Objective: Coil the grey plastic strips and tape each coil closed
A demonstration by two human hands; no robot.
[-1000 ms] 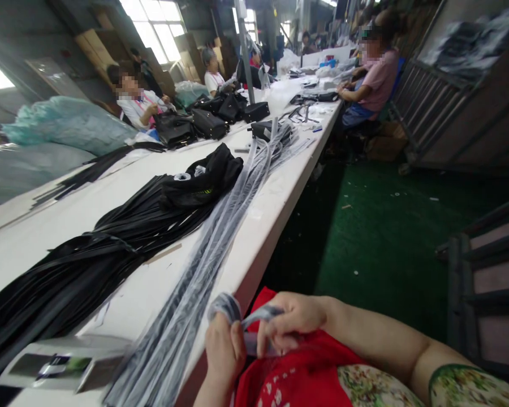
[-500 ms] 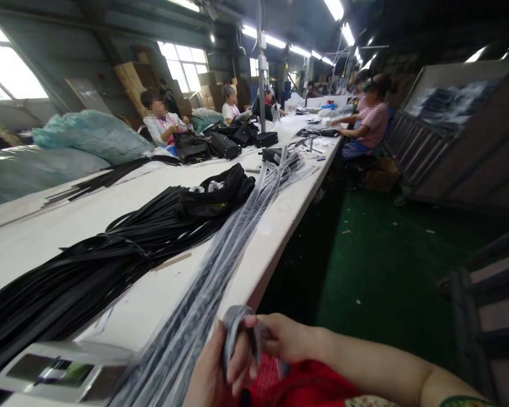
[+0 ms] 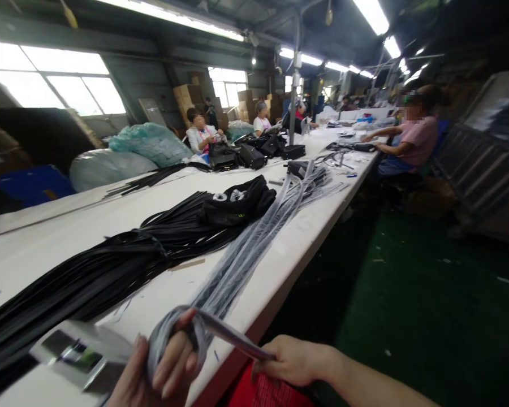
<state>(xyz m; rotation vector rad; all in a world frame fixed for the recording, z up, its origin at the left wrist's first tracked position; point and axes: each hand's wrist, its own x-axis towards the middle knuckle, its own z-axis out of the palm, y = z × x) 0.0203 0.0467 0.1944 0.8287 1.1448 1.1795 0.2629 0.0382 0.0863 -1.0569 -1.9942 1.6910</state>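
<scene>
My left hand (image 3: 161, 367) is at the bottom of the view, with a grey plastic-wrapped strap (image 3: 195, 328) looped around its fingers. My right hand (image 3: 292, 359) pinches the free end of that strap, stretched taut between the two hands over my red apron (image 3: 271, 393). Both hands hover at the near edge of the long white table (image 3: 305, 237). A bundle of the same wrapped straps (image 3: 254, 243) runs along the table away from me. To its left lies a large heap of bare black straps (image 3: 110, 271).
A folded black bag (image 3: 237, 206) lies on the heap. A shiny tool (image 3: 72, 350) sits by my left hand. Other people work at the table's far end among black bags (image 3: 250, 155). Stuffed plastic sacks (image 3: 148, 141) stand at left. Green floor (image 3: 428, 294) at right.
The camera has tilted up and turned left. My left hand has risen onto the table edge with the strap loop on its fingers. My right hand has drawn the strap's end out to the right.
</scene>
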